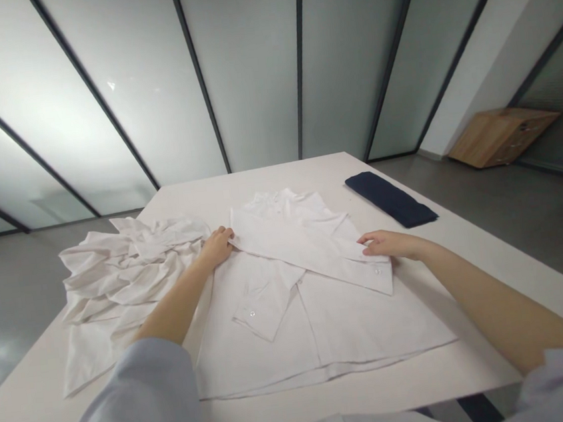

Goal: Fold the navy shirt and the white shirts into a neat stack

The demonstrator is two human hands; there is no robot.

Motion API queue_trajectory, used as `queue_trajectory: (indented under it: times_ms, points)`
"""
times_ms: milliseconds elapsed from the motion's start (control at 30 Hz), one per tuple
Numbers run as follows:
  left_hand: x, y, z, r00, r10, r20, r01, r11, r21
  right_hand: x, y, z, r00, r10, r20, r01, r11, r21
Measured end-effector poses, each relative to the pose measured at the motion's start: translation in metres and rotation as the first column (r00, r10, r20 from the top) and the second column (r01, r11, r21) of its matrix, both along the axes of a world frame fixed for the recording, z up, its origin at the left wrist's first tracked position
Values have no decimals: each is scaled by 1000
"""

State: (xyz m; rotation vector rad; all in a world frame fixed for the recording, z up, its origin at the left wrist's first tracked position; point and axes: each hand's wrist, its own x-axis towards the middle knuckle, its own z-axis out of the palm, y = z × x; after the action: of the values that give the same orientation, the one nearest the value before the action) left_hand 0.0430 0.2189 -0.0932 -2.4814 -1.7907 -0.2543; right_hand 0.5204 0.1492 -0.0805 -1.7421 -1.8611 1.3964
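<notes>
A white shirt (275, 346) lies spread on the table, its collar toward the far side and its hem toward me. Both sleeves are laid across its front, with the buttoned cuffs showing. My left hand (219, 246) is closed at the shirt's left edge, pinching the cloth near the shoulder fold. Over on the right, my right hand (385, 243) has its thumb and fingers closed on the sleeve a little above the cuff (379, 272). Some of its fingers are hidden by the hand itself.
Crumpled white cloth (128, 281) is heaped left of the shirt, beside my left forearm. A folded navy cloth (389, 198) lies toward the table's (489, 270) right edge. Beyond stand frosted glass panels (251, 73) and a wooden cabinet (495, 138) on the floor.
</notes>
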Motion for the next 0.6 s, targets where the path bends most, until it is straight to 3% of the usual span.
queue_trajectory:
  times_ms: [100,233,333,400,467,600]
  points:
    - [-3,-3,4,996,27,-90,-28,1000,-8,1,1,-2,998,8,62,-9,1000,19]
    - [-8,0,13,989,16,-150,-40,986,-161,7,6,4,977,65,203,-77,996,49]
    - [-2,7,20,998,40,-58,-44,996,-73,8,20,14,937,17,348,-90,977,194]
    - [9,12,22,998,57,11,-57,998,31,1,34,20,919,-93,384,-67,921,384]
    - [26,15,18,997,62,36,-64,997,45,-14,49,20,918,-144,370,-82,844,530]
    - [56,14,-1,997,72,-8,-72,997,-34,-58,73,-1,896,-22,443,-278,751,600]
